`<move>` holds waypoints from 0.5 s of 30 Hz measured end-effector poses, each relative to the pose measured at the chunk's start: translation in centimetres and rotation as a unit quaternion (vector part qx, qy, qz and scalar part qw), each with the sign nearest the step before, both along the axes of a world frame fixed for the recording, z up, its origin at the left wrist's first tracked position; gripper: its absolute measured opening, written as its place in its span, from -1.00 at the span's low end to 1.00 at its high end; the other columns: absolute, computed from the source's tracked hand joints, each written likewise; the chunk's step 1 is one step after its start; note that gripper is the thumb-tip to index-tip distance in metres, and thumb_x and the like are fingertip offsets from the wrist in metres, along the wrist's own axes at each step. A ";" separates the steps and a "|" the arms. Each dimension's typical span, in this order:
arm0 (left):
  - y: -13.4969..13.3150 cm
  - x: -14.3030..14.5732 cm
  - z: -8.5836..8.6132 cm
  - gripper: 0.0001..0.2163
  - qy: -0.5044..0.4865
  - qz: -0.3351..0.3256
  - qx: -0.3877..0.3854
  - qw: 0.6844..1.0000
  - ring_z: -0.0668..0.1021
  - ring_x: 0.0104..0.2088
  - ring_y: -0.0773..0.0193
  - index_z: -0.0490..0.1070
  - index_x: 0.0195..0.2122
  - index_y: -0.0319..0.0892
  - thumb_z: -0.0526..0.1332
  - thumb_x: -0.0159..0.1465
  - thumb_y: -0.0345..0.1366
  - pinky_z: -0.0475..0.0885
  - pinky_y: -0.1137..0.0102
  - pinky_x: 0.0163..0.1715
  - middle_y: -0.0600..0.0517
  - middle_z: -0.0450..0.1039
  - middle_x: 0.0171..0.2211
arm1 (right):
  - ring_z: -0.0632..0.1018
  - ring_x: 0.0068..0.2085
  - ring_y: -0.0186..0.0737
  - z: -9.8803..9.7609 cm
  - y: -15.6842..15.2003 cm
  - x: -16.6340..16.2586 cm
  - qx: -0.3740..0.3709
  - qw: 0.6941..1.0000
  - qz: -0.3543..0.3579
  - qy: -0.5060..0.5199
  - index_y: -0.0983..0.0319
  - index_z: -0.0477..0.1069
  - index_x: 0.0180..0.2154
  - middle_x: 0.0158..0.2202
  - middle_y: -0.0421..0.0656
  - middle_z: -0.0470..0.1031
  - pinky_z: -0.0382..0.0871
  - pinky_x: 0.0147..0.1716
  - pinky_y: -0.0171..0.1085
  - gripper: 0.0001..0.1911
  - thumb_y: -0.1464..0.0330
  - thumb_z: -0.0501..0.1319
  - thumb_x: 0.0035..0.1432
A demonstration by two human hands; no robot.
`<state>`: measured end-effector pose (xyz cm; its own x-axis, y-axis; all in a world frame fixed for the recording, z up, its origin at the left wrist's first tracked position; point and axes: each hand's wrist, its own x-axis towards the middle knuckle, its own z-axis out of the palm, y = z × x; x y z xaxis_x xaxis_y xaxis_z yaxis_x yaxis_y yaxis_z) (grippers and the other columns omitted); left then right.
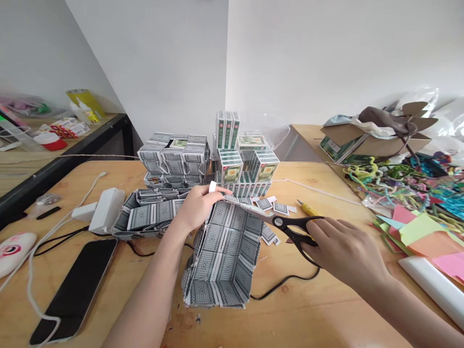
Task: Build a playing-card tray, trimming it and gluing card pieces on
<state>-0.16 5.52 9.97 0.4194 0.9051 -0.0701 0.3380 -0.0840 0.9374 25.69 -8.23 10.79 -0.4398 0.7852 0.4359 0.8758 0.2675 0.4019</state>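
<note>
My right hand (344,249) has its fingers through the black handles of a pair of scissors (292,224). The blades reach left to the far rim of an open box made of folded playing cards (224,246), which stands tilted toward me. At that rim my left hand (198,205) is closed on the box's edge; the fingertips are partly hidden. Cut card pieces (281,208) lie just beyond the blades. To the left sits another open card box (152,215), holding folded cards. Behind it is a stack of card-built blocks (174,154).
Boxed card decks (232,166) are piled at the back. A black phone (78,290), white adapter (107,210) and cables lie left. Yellow-handled tool (308,209) rests beyond the scissors. Coloured paper (424,234), pipe cleaners (377,176) and a cardboard box (348,137) crowd the right.
</note>
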 end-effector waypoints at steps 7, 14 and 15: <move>-0.2 0.0 0.4 -0.70 -0.010 0.003 -0.011 1.000 0.43 -0.51 0.23 0.52 -0.24 -0.19 0.07 0.12 -0.23 0.20 0.39 -0.54 0.03 0.42 -0.60 | 0.37 -0.60 -0.33 -1.2 -0.5 -0.1 -0.059 0.993 -0.022 0.101 0.22 0.25 -0.62 -0.68 -0.25 0.30 0.11 -0.56 -0.31 -0.65 0.18 0.12 0.10; -0.4 0.2 0.6 -0.72 -0.010 0.003 -0.008 1.000 0.44 -0.47 0.20 0.53 -0.26 -0.17 0.07 0.13 -0.23 0.21 0.37 -0.51 0.03 0.41 -0.60 | 0.23 -0.69 -0.40 -1.4 -1.0 -0.3 -0.271 0.905 -0.086 0.317 0.20 0.31 -0.62 -0.72 -0.29 0.24 0.02 -0.73 -0.37 -0.66 0.11 0.19 0.02; -0.4 0.3 0.7 -0.71 -0.006 0.002 -0.005 1.000 0.44 -0.47 0.19 0.52 -0.26 -0.18 0.06 0.13 -0.23 0.21 0.37 -0.50 0.03 0.41 -0.60 | 0.19 -0.70 -0.42 -1.3 -1.0 -0.3 -0.295 0.889 -0.091 0.337 0.21 0.30 -0.63 -0.73 -0.31 0.20 0.00 -0.74 -0.38 -0.64 0.10 0.20 0.00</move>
<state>0.11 5.10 10.66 0.4174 0.9057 -0.0736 0.3269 -0.0741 0.9422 25.37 -9.19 9.49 -0.0768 0.9962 0.0400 0.9150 0.0864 -0.3940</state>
